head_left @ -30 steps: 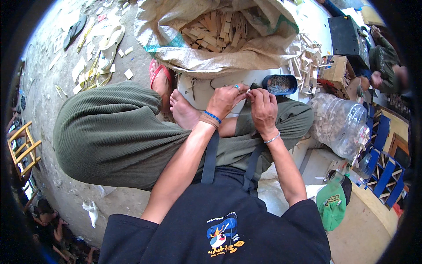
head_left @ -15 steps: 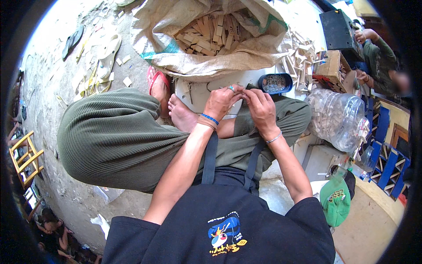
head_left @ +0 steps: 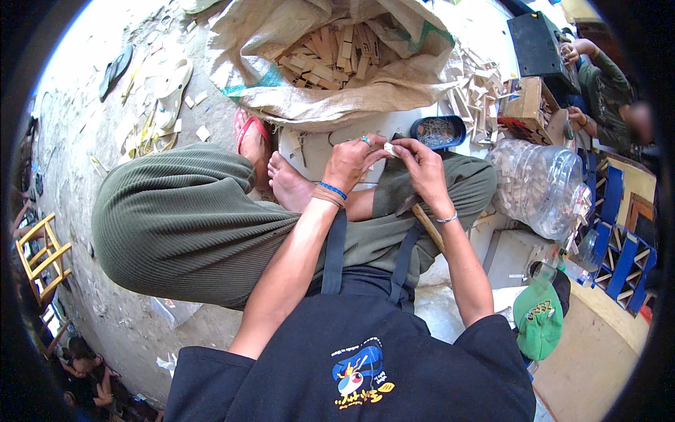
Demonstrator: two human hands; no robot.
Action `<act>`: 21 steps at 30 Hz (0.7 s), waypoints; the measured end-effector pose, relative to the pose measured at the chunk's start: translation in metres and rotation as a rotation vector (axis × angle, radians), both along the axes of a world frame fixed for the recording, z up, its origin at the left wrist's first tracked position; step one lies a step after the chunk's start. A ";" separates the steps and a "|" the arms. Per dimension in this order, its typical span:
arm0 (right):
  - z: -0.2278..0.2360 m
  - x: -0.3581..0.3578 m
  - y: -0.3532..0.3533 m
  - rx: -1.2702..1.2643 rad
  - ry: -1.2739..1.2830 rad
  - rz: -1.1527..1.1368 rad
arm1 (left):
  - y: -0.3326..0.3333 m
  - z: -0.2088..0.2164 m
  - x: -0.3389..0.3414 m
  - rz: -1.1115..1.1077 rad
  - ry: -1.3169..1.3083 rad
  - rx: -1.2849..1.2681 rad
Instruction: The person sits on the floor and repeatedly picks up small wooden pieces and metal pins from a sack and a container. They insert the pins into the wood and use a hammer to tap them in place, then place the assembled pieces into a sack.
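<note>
My left hand (head_left: 347, 163) and my right hand (head_left: 425, 173) meet above my crossed legs, fingertips pinched together. Between them shows a small pale piece (head_left: 389, 148), seemingly wood, that both hands grip; part of it is covered by the fingers. Under my right wrist a hammer lies across my thigh, its wooden handle (head_left: 429, 228) slanting towards my waist and its dark head (head_left: 406, 205) partly hidden. Just beyond my right hand is a dark blue oval container (head_left: 439, 132) of thin nails or pins.
A woven sack (head_left: 246, 77) full of wooden pieces (head_left: 334, 56) stands ahead. Loose wood strips (head_left: 478, 91) are piled to its right, near a clear plastic jug (head_left: 538, 186) and a cardboard box (head_left: 524, 109). A green cap (head_left: 540, 320) lies by my right elbow. Another person's arm (head_left: 598, 84) is at far right.
My right hand has shifted slightly right and its fingers have opened out a little, so the pale piece now shows. The hammer's handle has come into view under my right forearm.
</note>
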State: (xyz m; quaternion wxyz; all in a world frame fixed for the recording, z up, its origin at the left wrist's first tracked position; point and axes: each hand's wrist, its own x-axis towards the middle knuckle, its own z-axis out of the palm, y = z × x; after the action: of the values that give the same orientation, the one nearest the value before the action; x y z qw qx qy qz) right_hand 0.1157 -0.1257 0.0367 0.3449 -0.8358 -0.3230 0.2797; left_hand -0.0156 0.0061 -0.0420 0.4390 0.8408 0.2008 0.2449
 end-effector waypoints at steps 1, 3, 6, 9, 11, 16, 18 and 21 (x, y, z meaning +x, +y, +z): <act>0.000 0.001 0.000 0.002 -0.005 0.001 | 0.001 0.001 -0.001 -0.007 -0.014 -0.018; -0.001 0.002 0.000 -0.009 -0.006 0.002 | 0.002 0.004 -0.003 -0.028 -0.013 -0.055; -0.001 0.003 -0.001 -0.013 -0.007 0.005 | 0.002 0.009 -0.004 -0.054 0.018 -0.114; -0.002 0.002 0.000 0.004 0.013 -0.004 | 0.001 0.015 -0.004 -0.030 -0.148 -0.137; -0.001 0.002 0.001 0.003 0.023 -0.005 | 0.000 0.018 -0.003 -0.021 -0.156 -0.195; 0.000 0.002 0.001 -0.001 0.018 -0.002 | -0.001 0.020 -0.002 -0.020 -0.171 -0.287; -0.001 0.002 0.000 -0.001 0.024 -0.005 | -0.002 0.019 -0.002 -0.012 -0.174 -0.284; -0.004 0.002 0.000 0.009 0.029 -0.014 | -0.002 0.018 -0.002 -0.012 -0.159 -0.308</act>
State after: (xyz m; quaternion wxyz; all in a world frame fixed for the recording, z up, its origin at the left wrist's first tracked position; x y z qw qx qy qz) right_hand 0.1181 -0.1258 0.0323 0.3555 -0.8323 -0.3132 0.2879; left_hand -0.0172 0.0037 -0.0242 0.5786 0.7428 0.1953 0.2745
